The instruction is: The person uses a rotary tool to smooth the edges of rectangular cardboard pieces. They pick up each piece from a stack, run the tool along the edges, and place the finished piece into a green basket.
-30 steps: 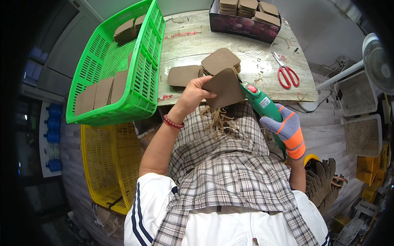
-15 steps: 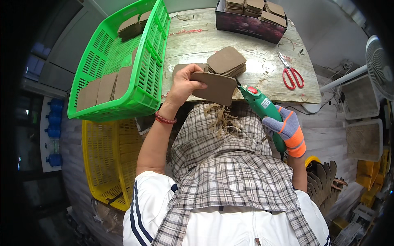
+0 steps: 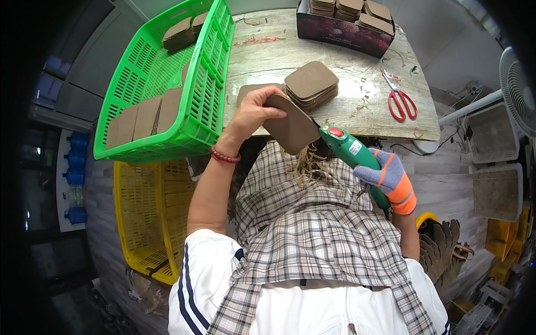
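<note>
Between the thumb and fingers of my bare left hand [image 3: 254,118] is a brown rounded-corner pad [image 3: 291,127], tilted over the table's near edge. My right hand [image 3: 391,180], in a grey and orange glove, is closed around a green handheld power tool [image 3: 347,146] with a red button. The tool's dark tip is at the pad's right edge; whether they touch I cannot tell. Just beyond stands a stack of similar pads [image 3: 311,81], with another pad [image 3: 248,89] partly hidden behind my left hand. Thin brown trimmings [image 3: 308,163] lie on my checked apron [image 3: 318,223].
A green crate [image 3: 204,106] with pad stacks is at the table's left. A dark box [image 3: 343,40] of pads stands at the back, and red-handled scissors [image 3: 401,100] lie right on the table [image 3: 257,61]. Yellow crates [image 3: 139,212] sit lower left; a white fan [image 3: 519,89] is at right.
My left hand has turned the pad, so its lower corner now points down toward my lap. The tool has shifted slightly left and is more slanted, its tip still by the pad's right edge.
</note>
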{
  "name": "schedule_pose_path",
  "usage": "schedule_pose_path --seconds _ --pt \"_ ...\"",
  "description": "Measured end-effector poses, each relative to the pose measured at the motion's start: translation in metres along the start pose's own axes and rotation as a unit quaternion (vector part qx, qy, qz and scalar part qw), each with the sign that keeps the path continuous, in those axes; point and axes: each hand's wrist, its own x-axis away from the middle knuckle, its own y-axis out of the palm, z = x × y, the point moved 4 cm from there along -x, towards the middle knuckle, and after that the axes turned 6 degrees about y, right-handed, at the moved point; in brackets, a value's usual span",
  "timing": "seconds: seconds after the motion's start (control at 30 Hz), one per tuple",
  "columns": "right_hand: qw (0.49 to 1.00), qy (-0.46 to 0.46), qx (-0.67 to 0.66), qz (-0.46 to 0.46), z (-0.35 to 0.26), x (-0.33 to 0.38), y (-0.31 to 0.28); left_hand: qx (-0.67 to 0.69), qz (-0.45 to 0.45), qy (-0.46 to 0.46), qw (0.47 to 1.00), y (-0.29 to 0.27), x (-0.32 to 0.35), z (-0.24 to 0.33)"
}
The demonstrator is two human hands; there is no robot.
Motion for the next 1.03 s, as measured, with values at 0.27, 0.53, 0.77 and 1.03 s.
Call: schedule_pose_path --seconds 0.27,0.53,0.77,1.03 --pt "0.999 -0.028 0.027 0.003 0.003 -0.001 0.005 -0.006 -0.069 -0.044 0.997 0.025 0.000 0.001" --pt "0.998 -0.056 0.015 -0.006 -0.004 -0.007 0.015 -0.044 -0.135 -0.082 0.987 0.050 0.003 0.003" --pt "0.997 -0.049 -0.040 0.036 0.012 -0.008 0.002 0.087 0.192 -0.027 0.977 -0.039 0.002 -0.040" --pt "0.994 -0.039 -0.051 0.087 0.026 -0.007 -0.017 -0.556 0.269 0.027 0.786 -0.055 -0.032 -0.067"
